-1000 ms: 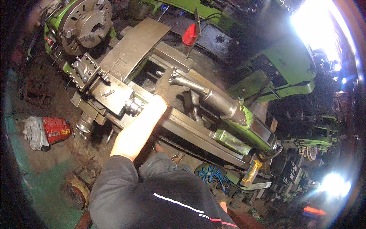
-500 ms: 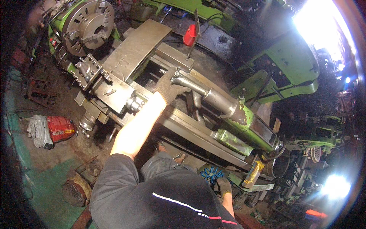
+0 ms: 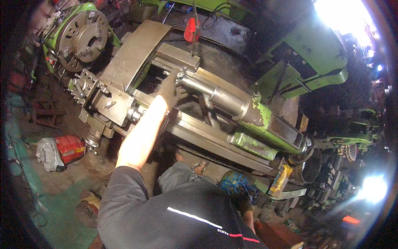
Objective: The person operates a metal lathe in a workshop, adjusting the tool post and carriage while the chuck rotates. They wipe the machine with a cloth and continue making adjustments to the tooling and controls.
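A green lathe [image 3: 232, 124] is standing across a dirty workshop floor [image 3: 70, 178], its long bed running from upper left to lower right. The round chuck [image 3: 81, 39] is sitting at the upper left end; the grey carriage [image 3: 110, 103] is lying just below it on the bed. The tailstock [image 3: 248, 110], with a bright steel barrel and chipped green paint, is resting on the bed toward the right. A red oil can [image 3: 190, 29] is standing behind the bed. A red sack [image 3: 62, 150] is lying on the floor at the left. Strong light is glaring in from the upper right.

The left hand [image 3: 170, 89] is reaching forward on an outstretched, sunlit forearm, and is resting against the nose end of the tailstock barrel, just beside the carriage. The fingers are dark and in shadow; whether they are gripping or lying loose cannot be told. The right hand [image 3: 242, 203] is hanging low by the person's side, near a blue tangle; its fingers are too dark to judge.
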`<action>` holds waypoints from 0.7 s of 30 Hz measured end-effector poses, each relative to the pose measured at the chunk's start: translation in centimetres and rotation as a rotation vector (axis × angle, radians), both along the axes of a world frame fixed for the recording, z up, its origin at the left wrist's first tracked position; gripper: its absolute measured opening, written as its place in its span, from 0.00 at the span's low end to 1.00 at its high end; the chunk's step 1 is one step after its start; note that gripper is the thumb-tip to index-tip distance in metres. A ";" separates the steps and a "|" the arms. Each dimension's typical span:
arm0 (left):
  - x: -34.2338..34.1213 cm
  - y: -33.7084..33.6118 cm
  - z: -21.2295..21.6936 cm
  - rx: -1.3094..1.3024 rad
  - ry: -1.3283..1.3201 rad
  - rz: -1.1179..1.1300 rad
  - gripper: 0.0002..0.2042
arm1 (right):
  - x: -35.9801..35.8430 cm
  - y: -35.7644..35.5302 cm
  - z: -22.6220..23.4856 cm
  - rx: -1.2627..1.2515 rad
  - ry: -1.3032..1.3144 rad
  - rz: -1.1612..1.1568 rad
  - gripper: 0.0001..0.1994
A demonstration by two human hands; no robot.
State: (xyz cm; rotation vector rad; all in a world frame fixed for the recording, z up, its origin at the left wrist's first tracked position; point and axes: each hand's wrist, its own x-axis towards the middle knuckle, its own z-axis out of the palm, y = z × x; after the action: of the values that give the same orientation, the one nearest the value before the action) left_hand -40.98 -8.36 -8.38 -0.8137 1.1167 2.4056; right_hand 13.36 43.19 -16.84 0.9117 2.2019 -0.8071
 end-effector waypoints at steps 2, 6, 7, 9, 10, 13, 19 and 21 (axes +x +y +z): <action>1.6 5.2 4.0 -0.100 -0.091 -0.058 0.25 | 0.6 0.5 -1.1 0.009 -0.016 0.064 0.19; 1.2 7.0 0.6 -0.041 0.056 -0.117 0.22 | 0.1 2.8 -3.9 0.099 -0.039 0.534 0.19; 1.3 6.7 0.6 -0.045 0.081 -0.166 0.22 | 0.1 3.2 -4.7 0.148 -0.037 0.724 0.19; 1.5 6.2 0.7 -0.044 0.063 -0.220 0.22 | -0.3 3.7 -5.9 0.226 -0.024 0.984 0.19; 1.5 6.3 1.0 -0.042 0.024 -0.223 0.22 | -2.1 3.2 -5.7 0.252 -0.009 1.063 0.19; 1.3 6.1 0.9 -0.029 0.068 -0.172 0.25 | -7.5 -0.8 0.7 0.160 0.100 0.717 0.11; 1.5 6.9 1.8 -0.022 0.155 -0.262 0.36 | -5.9 1.3 -0.4 0.017 0.201 0.130 0.18; 1.1 6.8 1.2 0.077 0.118 -0.208 0.38 | -6.5 2.3 -0.7 0.086 0.263 0.029 0.20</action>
State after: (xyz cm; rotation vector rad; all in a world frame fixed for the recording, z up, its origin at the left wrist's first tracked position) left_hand -39.91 -1.57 -7.21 -0.5095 1.0869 2.3304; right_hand 6.85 45.45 -17.55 0.8532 2.4880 -0.8654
